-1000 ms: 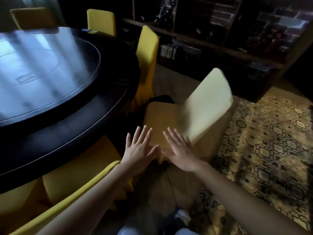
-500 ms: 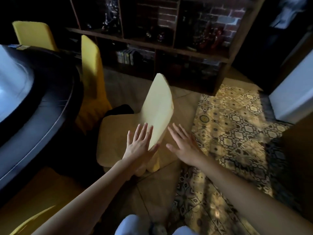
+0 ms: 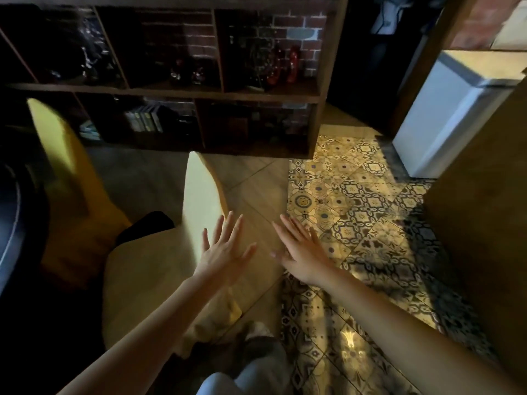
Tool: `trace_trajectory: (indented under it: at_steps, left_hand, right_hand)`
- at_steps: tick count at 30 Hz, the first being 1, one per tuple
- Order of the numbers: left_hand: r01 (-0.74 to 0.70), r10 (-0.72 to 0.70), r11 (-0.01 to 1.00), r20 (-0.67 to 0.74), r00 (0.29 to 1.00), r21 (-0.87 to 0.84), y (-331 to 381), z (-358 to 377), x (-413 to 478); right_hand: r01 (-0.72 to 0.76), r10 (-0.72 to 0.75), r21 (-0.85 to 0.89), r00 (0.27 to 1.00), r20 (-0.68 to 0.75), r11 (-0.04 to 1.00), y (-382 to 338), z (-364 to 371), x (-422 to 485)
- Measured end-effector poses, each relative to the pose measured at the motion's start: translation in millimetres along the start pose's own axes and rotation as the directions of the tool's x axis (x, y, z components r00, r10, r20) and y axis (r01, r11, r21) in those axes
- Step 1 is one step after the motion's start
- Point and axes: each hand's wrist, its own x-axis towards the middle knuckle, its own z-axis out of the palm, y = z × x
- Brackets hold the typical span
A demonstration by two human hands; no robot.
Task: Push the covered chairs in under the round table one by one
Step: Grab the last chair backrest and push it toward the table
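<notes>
Pale yellow chair cover (image 3: 199,201), dark brown shelf (image 3: 216,92), red-brick backing, floor tiles (image 3: 350,201) (cream-and-blue floral medallions).

Only a dark curved sliver of the round table (image 3: 17,220) shows before the left edge cuts it off, and the second covered chair (image 3: 61,155) beside it is smeared by blur. The left hand (image 3: 224,253) covers the rear edge of the nearer covered chair (image 3: 159,269), so contact cannot be judged, and that chair's legs are hidden under its cover. The objects on the dark shelf (image 3: 176,91) are too dim to identify.
</notes>
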Motion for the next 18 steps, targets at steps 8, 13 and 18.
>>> trace_trajectory:
  at_steps: [8,13,18]
  left_hand:
    - [-0.06,0.057,0.994,-0.031,0.998,-0.09,21.6,16.1,135.4]
    - [-0.026,0.023,0.993,-0.031,0.999,-0.119,18.7,15.9,205.2]
    - [0.065,-0.068,0.992,-0.022,0.997,-0.108,0.9,10.9,237.6]
  right_hand:
    - [-0.058,0.06,-0.058,0.998,0.032,0.997,67.8,-41.1,94.6]
    - [-0.021,0.025,-0.101,0.999,0.037,0.995,93.4,-68.9,158.3]
    - [0.041,-0.034,-0.094,0.997,0.073,0.995,96.7,-76.8,207.6]
